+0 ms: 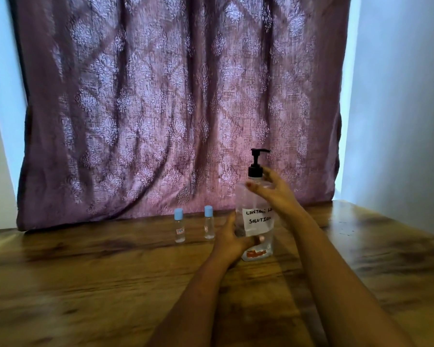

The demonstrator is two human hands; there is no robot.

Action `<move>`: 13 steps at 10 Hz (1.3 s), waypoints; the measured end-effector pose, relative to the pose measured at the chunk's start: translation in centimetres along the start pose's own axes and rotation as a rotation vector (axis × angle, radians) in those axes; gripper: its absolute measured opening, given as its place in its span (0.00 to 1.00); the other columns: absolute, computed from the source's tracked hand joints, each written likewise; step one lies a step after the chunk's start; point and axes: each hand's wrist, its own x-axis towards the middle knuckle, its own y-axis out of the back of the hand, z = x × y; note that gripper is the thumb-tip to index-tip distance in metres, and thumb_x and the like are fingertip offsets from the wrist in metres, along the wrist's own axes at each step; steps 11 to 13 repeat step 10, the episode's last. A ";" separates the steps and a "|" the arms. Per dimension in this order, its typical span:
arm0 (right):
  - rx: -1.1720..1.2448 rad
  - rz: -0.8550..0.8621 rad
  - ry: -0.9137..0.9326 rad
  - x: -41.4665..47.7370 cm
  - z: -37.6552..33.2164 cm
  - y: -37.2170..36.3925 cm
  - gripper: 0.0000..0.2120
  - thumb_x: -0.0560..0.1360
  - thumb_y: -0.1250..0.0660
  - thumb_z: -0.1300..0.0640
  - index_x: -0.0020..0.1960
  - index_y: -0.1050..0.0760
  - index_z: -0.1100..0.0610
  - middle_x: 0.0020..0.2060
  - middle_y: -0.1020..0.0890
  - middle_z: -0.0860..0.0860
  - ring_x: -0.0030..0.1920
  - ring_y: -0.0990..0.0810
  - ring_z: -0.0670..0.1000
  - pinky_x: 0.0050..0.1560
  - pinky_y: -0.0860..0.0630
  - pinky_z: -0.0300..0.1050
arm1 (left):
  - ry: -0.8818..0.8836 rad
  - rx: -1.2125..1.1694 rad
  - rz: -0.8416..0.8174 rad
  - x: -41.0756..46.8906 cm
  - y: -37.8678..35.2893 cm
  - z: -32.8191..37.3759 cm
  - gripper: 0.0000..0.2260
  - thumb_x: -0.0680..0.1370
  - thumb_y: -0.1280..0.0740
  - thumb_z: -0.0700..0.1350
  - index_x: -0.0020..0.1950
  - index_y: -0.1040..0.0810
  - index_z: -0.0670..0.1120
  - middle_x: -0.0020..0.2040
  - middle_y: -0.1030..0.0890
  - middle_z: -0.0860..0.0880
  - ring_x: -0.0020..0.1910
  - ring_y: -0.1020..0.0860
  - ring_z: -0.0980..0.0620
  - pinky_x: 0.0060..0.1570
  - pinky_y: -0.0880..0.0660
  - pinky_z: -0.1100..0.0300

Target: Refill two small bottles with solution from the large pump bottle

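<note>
Fingers (230,225) of the left hand (232,242) wrap the lower body of the large pump bottle (257,221), with fingertips showing through the clear plastic on the far side. The right hand (273,194) clasps the bottle's shoulder just under the black pump head (257,157), thumb in front and the other fingers (273,176) curled behind. Both hands therefore grasp the same bottle, which stands upright on the wooden desk (110,271), near its back edge in front of the purple curtain (161,108). A handwritten label (258,220) on it faces the camera.

Just to the left of the big bottle stand the two small bottles (179,225) (209,222), side by side and apart from each other, untouched. Each has its blue cap (178,213) on and looks clear; how much liquid is inside is too small to tell.

By my reading, the task has barely begun. No small bottle is open and nothing has been transferred. What remains is nearly everything: uncapping each small bottle, bringing it under the spout or opening the big bottle to pour, filling both, and capping them again.
</note>
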 end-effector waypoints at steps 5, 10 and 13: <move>-0.109 0.043 0.026 2.3 5.5 0.1 0.41 0.65 0.24 0.58 0.69 0.44 0.51 0.64 0.29 0.57 0.57 0.25 0.57 0.56 0.23 0.53 | -0.081 0.602 0.232 0.1 0.9 -1.1 0.18 0.77 0.34 0.43 0.67 0.27 0.48 0.64 0.22 0.46 0.61 0.24 0.47 0.58 0.24 0.51; -0.116 0.138 -0.042 2.2 6.3 0.2 0.51 0.66 0.24 0.56 0.75 0.57 0.56 0.73 0.39 0.58 0.70 0.36 0.58 0.68 0.34 0.55 | -0.030 0.613 0.273 0.5 0.9 -1.6 0.13 0.77 0.35 0.39 0.61 0.22 0.48 0.57 0.18 0.47 0.56 0.21 0.49 0.52 0.25 0.57; -0.116 0.138 -0.042 2.2 6.3 0.2 0.51 0.66 0.24 0.56 0.75 0.57 0.56 0.73 0.39 0.58 0.70 0.36 0.58 0.68 0.34 0.55 | -0.030 0.613 0.273 0.5 0.9 -1.6 0.13 0.77 0.35 0.39 0.61 0.22 0.48 0.57 0.18 0.47 0.56 0.21 0.49 0.52 0.25 0.57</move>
